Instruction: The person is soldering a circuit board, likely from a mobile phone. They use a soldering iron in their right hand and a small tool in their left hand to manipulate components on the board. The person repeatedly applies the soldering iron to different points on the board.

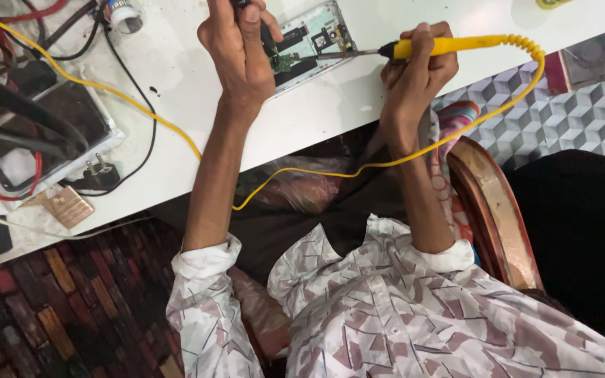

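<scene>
White worktable (358, 105), right hand (414, 70) clenching yellow soldering iron (449, 46), left hand's (239, 49) grip unclear.

the soldering iron (449, 46) is yellow, with a yellow coiled cord (358, 168) trailing off it; the table (330, 105) is white, marked with a few dark specks; the opened phone (306, 42) shows a pale silver-green frame with black and green parts inside; the shirt (386, 308) is off-white with a brown and grey geometric pattern; the floor (582, 105) carries a grey and white cube pattern; the plug (99, 173) and its cable are black.
</scene>
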